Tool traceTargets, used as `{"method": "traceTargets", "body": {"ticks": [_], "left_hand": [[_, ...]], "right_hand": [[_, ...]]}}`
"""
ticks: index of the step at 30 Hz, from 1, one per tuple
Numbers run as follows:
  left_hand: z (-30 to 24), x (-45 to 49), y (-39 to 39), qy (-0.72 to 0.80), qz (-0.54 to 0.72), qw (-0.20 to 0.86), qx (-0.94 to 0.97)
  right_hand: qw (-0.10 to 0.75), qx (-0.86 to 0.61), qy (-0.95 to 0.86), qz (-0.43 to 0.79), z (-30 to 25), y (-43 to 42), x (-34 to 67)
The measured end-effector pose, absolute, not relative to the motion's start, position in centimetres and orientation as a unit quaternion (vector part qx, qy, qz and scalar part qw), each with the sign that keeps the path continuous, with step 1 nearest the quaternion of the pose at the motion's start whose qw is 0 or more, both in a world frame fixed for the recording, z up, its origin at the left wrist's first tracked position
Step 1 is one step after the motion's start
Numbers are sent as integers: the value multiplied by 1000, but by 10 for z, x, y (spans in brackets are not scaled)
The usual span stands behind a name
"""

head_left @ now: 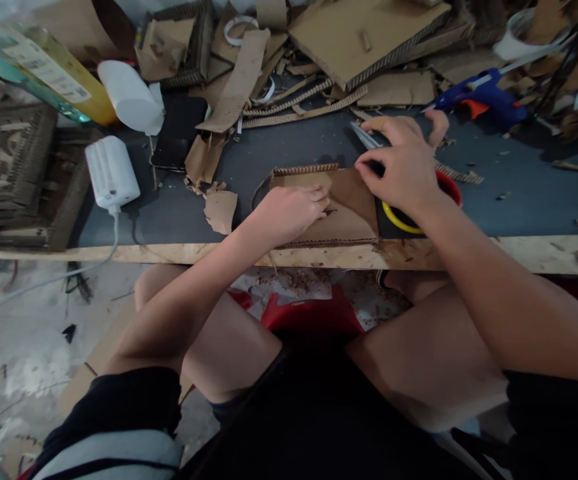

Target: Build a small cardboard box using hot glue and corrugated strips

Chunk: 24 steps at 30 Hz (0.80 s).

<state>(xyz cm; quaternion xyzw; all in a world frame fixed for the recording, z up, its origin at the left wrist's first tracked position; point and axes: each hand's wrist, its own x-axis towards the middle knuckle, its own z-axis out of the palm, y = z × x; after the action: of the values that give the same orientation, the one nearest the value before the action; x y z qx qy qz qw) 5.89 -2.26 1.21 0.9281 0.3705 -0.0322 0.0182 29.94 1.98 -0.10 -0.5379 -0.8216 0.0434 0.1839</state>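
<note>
My left hand (296, 210) rests on a flat cardboard piece (351, 207) at the table's front edge, its fingers laid on the surface and partly bent. A thin corrugated strip (309, 169) stands along the far edge of this piece. At the far right corner is my right hand (403, 157), thumb and forefinger pinched together; whatever lies between them is too small to make out. Beneath that hand lies a pair of scissors (365, 137), blades pointing away, with a yellow and red handle (399, 219) partly hidden by the wrist.
A blue glue gun (483, 97) lies at the back right. Cardboard sheets (369, 33) and strips (289, 118) pile up behind. To the left are a white adapter (112, 172) with a cable, a white bottle (131, 100), a black box-like object (177, 130) and stacked cardboard frames (9, 160).
</note>
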Motion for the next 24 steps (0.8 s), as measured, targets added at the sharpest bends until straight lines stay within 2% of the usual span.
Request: {"method": "traceTargets", "body": {"ticks": [3, 20, 24], "left_hand": [[11, 58, -22, 369, -21, 15, 929], [13, 59, -23, 382, -40, 26, 923], [11, 57, -22, 376, -40, 28, 925]], "right_hand": [[228, -560, -797, -1, -2, 23, 302], [215, -566, -794, 56, -4, 29, 307], [242, -574, -781, 51, -5, 29, 305]]}}
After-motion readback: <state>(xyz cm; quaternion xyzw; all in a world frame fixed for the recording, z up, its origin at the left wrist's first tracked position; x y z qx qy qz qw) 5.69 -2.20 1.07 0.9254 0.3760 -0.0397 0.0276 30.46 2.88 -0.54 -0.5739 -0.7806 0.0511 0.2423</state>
